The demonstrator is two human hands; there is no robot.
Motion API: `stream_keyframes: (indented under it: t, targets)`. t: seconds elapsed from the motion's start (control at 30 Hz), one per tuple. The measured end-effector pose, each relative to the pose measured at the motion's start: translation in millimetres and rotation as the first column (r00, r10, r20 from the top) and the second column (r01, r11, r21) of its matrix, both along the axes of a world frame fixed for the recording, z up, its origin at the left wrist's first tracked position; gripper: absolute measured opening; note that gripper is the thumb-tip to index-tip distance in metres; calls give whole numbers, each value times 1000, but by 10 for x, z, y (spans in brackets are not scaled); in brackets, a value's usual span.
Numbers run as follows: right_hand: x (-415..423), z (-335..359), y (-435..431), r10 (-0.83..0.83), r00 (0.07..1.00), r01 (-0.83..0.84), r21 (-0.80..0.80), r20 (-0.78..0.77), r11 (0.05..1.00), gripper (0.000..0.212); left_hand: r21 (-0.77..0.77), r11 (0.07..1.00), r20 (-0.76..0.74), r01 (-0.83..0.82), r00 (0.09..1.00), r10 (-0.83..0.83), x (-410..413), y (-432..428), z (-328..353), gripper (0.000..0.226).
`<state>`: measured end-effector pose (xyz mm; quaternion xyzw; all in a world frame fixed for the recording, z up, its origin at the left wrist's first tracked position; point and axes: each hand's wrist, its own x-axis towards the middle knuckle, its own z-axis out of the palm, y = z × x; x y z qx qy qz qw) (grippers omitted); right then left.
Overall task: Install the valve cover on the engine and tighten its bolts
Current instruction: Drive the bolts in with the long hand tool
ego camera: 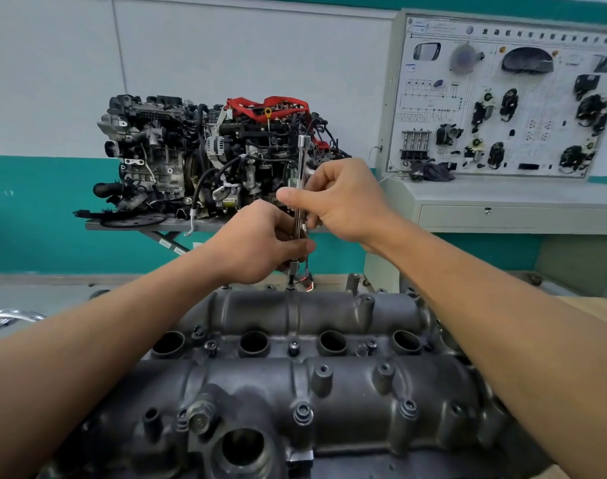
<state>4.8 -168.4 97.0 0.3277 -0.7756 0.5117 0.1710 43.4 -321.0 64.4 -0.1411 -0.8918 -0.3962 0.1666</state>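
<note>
Left hand (260, 242) grips tool (301, 157) low, right hand (343, 202) pinches it higher. Tool thin, hard, likely slippery; hold shaft firm. Cover (329, 305) looks heavy, stiff. Bolt (290, 288) at far edge.

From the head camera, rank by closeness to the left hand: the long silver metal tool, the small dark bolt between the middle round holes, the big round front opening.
1. The long silver metal tool, gripped by the left hand.
2. The small dark bolt, mid-cover, nearer the camera.
3. The big round opening, grey cover's front edge.
</note>
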Motion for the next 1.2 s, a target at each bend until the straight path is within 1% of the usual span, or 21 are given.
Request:
stream_keyframes:
  t: [0.07,0.1,0.13,0.17,0.2,0.27,0.3,0.33,0.37,0.43,0.47,0.5,0.53,0.63,0.8,0.93,1.1,1.2]
  targets:
    - [1,39,36,92,992,-95,28,92,995,32,0,1000,1,7,1000,-7,-3,-6,4,16]
    - [7,59,51,136,985,-143,64,102,988,27,-6,1000,0,10,1000,-10,-4,-8,6,16]
    - [8,67,65,166,983,-174,96,84,980,18,-16,1000,-3,11,1000,-11,-5,-7,7,17]
    - [9,68,70,172,984,-177,113,55,978,14,-25,1000,-5,10,1000,-10,-6,-5,8,17]
    - [4,58,62,139,990,-140,113,14,984,20,-28,1000,-5,10,1000,-10,-7,-5,8,17]
    - [-18,12,21,-31,995,39,81,-90,996,40,-32,999,3,12,1000,-12,-9,-6,4,17]
    - [-12,-6,0,-107,987,115,63,-118,991,48,-38,999,5,14,1000,-14,-5,-8,0,17]
    - [-5,-12,-13,-128,986,136,67,-108,988,50,-43,999,3,14,1000,-14,-4,-11,-2,17]
    - [13,-4,-14,-89,994,95,95,-58,991,45,-44,999,-1,11,1000,-11,-3,-18,-2,16]
    - [65,42,14,90,992,-101,134,90,986,30,-39,999,-10,6,1000,-6,-6,-37,2,17]
    - [74,61,39,166,977,-183,131,133,974,23,-43,999,-12,6,1000,-7,-6,-43,4,17]
    - [73,75,66,208,969,-225,130,133,966,18,-54,999,-14,7,1000,-8,-7,-46,6,18]
    - [61,79,76,208,974,-219,135,96,966,17,-69,998,-15,6,1000,-7,-8,-45,7,19]
    - [20,43,33,91,995,-86,110,-32,990,20,-103,995,-9,-1,1000,0,-5,-36,8,18]
    - [20,-5,-41,-17,995,24,69,-99,997,29,-129,992,-8,-11,1000,10,-17,-40,-5,15]
    - [71,-28,-96,-92,983,101,48,-162,994,39,-166,986,29,-8,999,13,-39,-55,-25,14]
    - [115,-62,-139,-135,974,138,5,-183,990,41,-191,982,50,-1,999,11,-46,-80,-13,13]
    - [88,-67,-144,-129,982,129,-6,-142,992,41,-205,979,61,9,998,4,-48,-89,-11,12]
